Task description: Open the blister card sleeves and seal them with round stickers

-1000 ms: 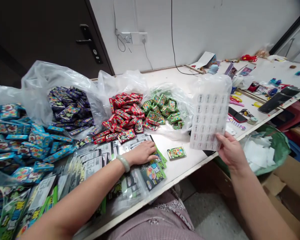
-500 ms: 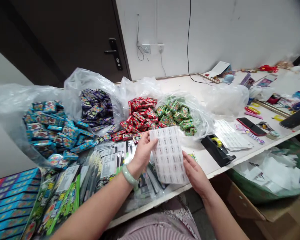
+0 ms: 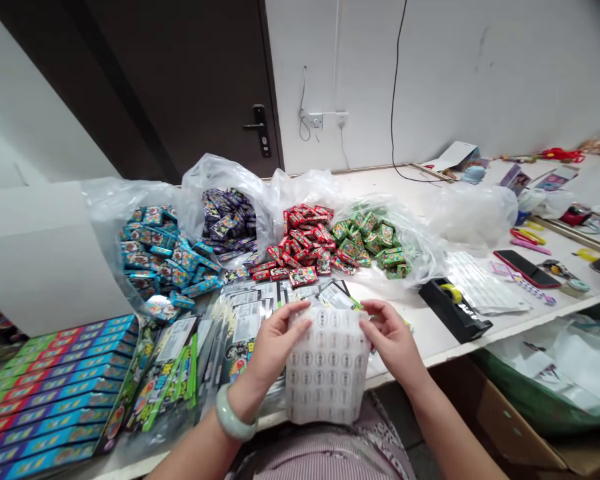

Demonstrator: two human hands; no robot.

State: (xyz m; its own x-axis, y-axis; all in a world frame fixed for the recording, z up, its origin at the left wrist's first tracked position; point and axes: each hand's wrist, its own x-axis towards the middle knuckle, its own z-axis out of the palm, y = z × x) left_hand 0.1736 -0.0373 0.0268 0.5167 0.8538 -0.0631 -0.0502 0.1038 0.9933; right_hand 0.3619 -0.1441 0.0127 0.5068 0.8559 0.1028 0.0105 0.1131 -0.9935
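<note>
The left hand (image 3: 275, 343) and right hand (image 3: 393, 337) grasp the upper corners of a round-sticker sheet (image 3: 326, 370). Beyond it, small red boxes (image 3: 303, 239) lie heaped on the desk (image 3: 399, 303).

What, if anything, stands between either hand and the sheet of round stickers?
Nothing visible: the left hand and right hand both hold the sheet of round stickers directly, near its upper corners. The black tape dispenser lies apart, to the right.
</note>
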